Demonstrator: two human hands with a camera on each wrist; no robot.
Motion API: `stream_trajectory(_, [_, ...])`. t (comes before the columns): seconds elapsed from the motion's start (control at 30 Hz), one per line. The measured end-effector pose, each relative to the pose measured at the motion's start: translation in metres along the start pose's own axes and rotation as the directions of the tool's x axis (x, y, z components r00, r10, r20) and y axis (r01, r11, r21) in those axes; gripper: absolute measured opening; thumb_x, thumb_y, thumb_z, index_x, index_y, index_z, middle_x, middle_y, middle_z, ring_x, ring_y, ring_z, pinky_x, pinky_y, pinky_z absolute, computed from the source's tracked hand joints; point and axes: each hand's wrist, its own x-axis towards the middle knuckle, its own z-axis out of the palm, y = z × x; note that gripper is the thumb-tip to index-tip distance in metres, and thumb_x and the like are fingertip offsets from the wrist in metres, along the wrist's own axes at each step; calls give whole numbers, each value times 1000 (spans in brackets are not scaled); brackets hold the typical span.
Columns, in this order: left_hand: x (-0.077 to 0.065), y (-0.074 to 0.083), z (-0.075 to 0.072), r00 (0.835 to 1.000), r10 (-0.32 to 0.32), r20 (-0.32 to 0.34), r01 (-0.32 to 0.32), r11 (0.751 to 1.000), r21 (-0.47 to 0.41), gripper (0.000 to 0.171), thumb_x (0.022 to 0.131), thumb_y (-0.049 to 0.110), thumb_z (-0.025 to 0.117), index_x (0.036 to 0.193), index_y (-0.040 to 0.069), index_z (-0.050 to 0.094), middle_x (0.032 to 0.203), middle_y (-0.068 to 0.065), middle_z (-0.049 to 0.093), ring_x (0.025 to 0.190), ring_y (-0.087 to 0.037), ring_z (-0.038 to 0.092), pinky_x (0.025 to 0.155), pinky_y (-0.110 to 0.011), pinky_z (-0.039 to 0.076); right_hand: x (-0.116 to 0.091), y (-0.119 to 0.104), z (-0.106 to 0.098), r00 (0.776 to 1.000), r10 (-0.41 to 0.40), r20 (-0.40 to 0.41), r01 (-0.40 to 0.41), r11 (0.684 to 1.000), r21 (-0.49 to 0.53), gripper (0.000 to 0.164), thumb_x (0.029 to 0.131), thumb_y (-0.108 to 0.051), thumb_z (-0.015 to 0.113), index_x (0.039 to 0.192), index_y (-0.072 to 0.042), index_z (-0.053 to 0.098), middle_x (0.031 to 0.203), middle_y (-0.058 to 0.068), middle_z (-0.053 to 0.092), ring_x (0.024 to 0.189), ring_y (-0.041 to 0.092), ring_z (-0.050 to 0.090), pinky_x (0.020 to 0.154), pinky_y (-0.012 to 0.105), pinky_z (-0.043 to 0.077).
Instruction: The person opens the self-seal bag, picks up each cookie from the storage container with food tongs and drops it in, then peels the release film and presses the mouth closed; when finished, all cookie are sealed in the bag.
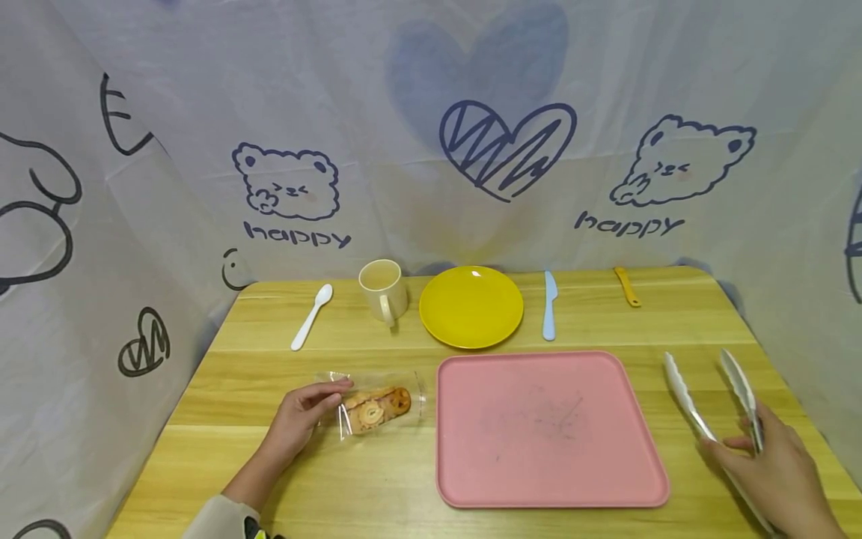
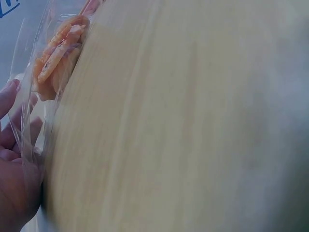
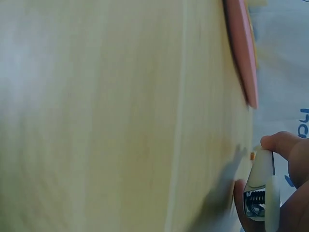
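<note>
At the left of the head view, my left hand [image 1: 301, 414] holds the left end of a clear plastic bag [image 1: 416, 389] between thumb and fingers. Baked snacks [image 1: 373, 409], one of them round, lie inside the bag. The left wrist view shows the bagged snacks [image 2: 58, 60] beyond my fingers. On the right, my right hand [image 1: 784, 464] grips metal tongs [image 1: 688, 400] around their arms, and the two pale scalloped tips stand spread apart. A spring shows at the hinge end of the tongs [image 3: 261, 176] in the right wrist view.
A pink tray [image 1: 539, 494] lies between my hands. Along the table's [image 1: 377, 486] back stand a white spoon [image 1: 311, 318], a cream mug [image 1: 384, 288], a yellow plate [image 1: 471, 307], a light blue knife [image 1: 549, 307] and a small yellow utensil [image 1: 627, 287]. Printed cloth [image 1: 404, 217] hangs behind.
</note>
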Motion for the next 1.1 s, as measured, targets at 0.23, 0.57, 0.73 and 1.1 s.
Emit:
stream_trajectory(0.23, [0, 1, 0, 1000, -6, 3, 6, 1000, 5, 28, 101, 7, 66, 122, -10, 70, 134, -24, 66, 125, 1, 60, 105, -16, 49, 9, 4, 6, 999, -45, -28, 42, 996, -81, 77, 87, -40, 84, 124, 15, 44, 98, 29, 56, 86, 44, 57, 64, 55, 50])
stream_trajectory(0.57, [2, 1, 0, 1000, -4, 4, 4, 1000, 20, 28, 101, 8, 66, 122, -9, 71, 134, -25, 64, 125, -1, 60, 105, -15, 48, 16, 15, 8, 997, 50, 59, -46, 996, -75, 116, 96, -50, 70, 156, 16, -5, 139, 55, 27, 121, 72, 34, 94, 82, 37])
stream_trajectory(0.73, [2, 1, 0, 1000, -2, 2, 2, 1000, 9, 27, 101, 7, 66, 122, -10, 70, 134, -27, 64, 125, -1, 60, 106, -15, 48, 17, 21, 3, 994, 73, 82, -70, 997, -46, 116, 98, -53, 65, 157, 8, -14, 152, 52, 9, 133, 73, 19, 104, 83, 26])
stream_trajectory(1.1, [1, 2, 0, 1000, 5, 6, -5, 1000, -5, 28, 100, 6, 66, 121, -12, 69, 134, -27, 64, 125, -1, 61, 106, -16, 47, 21, 39, -4, 994, 62, 94, -63, 998, 2, 116, 100, -53, 63, 155, 4, -22, 153, 50, -4, 137, 72, 10, 109, 82, 18])
